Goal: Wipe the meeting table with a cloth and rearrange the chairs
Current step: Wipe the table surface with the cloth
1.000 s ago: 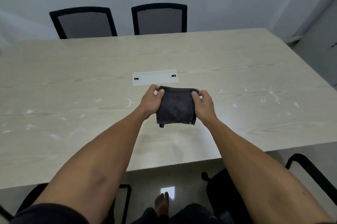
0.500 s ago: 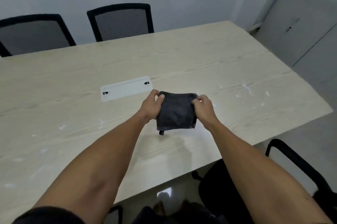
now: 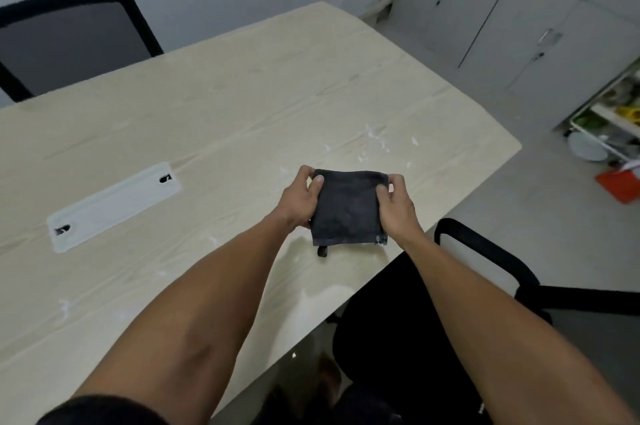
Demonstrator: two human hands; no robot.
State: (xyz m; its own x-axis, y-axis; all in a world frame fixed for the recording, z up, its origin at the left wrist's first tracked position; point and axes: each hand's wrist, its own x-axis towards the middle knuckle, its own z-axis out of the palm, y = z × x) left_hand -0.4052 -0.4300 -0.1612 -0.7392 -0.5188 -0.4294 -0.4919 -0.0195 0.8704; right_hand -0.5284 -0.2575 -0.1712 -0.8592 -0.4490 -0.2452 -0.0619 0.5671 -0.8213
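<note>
A folded dark grey cloth (image 3: 348, 208) hangs just above the light wood meeting table (image 3: 221, 106), near its front edge. My left hand (image 3: 299, 198) grips the cloth's left edge, thumb on top. My right hand (image 3: 396, 205) pinches its right edge. White smears (image 3: 375, 139) spot the tabletop beyond the cloth, toward the right corner. A black office chair (image 3: 460, 303) stands by the table's front edge under my right arm. Another black mesh chair (image 3: 69, 37) sits at the far side, at the left.
A white cable cover plate (image 3: 114, 206) is set into the table's middle. Grey cabinets (image 3: 519, 26) line the right wall. A wire rack (image 3: 609, 120) with clutter, a white bowl and a red object (image 3: 618, 184) stand on the floor at the right.
My view has swung to the right, bringing the table's right corner, cabinets and rack into sight. One far chair has left the frame. Both hands keep the same hold on the cloth.
</note>
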